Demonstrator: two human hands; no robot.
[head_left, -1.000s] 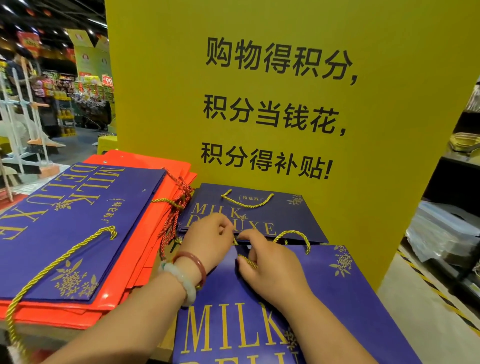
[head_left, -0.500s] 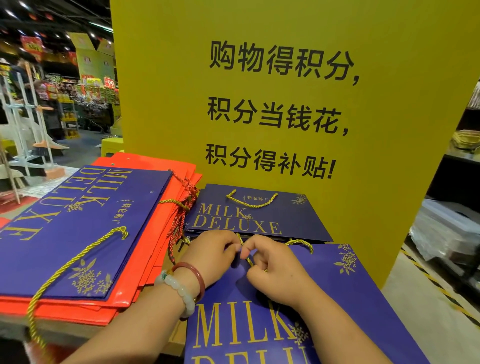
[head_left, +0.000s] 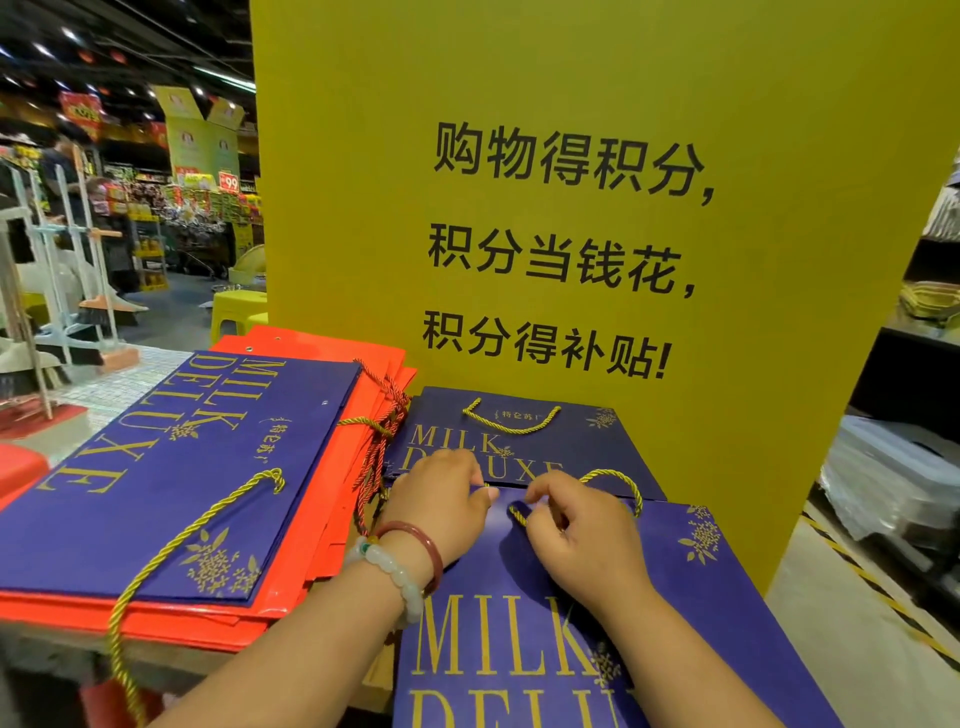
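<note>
1. A yellow sign board (head_left: 571, 218) stands upright along the tabletop's (head_left: 62, 652) far edge and walls off the work area behind your hands.
2. A stack of red bags (head_left: 332, 499) fills the tabletop's left side. It is laid flat with a purple-blue bag on top and the cords turned towards the middle, probably a pile kept within easy reach.
3. The blue bag (head_left: 701, 623) you are handling lies flat at the near right corner. Its mouth faces the far edge and its body runs out over the near edge towards you, which puts the mouth squarely under both hands.
4. A second blue bag (head_left: 587, 441) rests flat just beyond it, between that mouth and the sign.
5. Your left hand (head_left: 441, 499) curls its fingers over the blue bag's top edge. The grip is closed on it, seemingly to pin the bag in place.
6. Your right hand (head_left: 582, 540) pinches the gold cord handle (head_left: 618, 475). The grip is narrow and holds the cord, whose loop arcs past your knuckles. You are likely seating or tucking it.
7. Two bracelets (head_left: 410, 561) ring your left wrist.
</note>
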